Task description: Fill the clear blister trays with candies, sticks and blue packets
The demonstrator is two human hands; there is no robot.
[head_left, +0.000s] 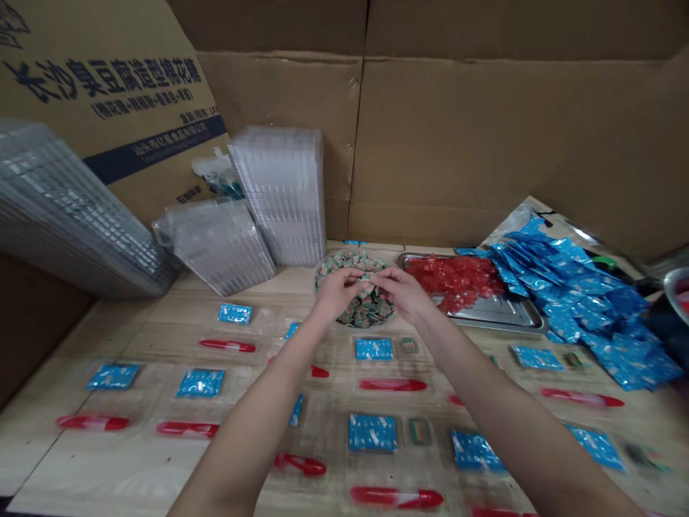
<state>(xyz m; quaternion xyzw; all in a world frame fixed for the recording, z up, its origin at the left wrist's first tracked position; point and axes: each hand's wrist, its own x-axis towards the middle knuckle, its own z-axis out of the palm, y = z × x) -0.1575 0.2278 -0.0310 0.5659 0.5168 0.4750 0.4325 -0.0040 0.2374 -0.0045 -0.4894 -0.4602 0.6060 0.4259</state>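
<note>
My left hand point(338, 289) and my right hand point(401, 291) meet over a round dish point(326, 267) heaped with small green and red striped candies point(371, 310). Both hands pinch one small striped candy point(367, 281) between their fingertips. On the wooden table point(134, 470) below my arms lie several clear trays, each with a blue packet point(372, 432) and a long red candy point(392, 385); a few also hold a small striped candy point(419, 430).
A metal tray point(503, 310) with red wrapped sweets point(457, 276) stands right of the dish. A heap of blue packets point(575, 294) lies at far right. Stacks of clear plastic trays point(285, 194) lean at the back left. Cardboard walls point(484, 143) close off the back.
</note>
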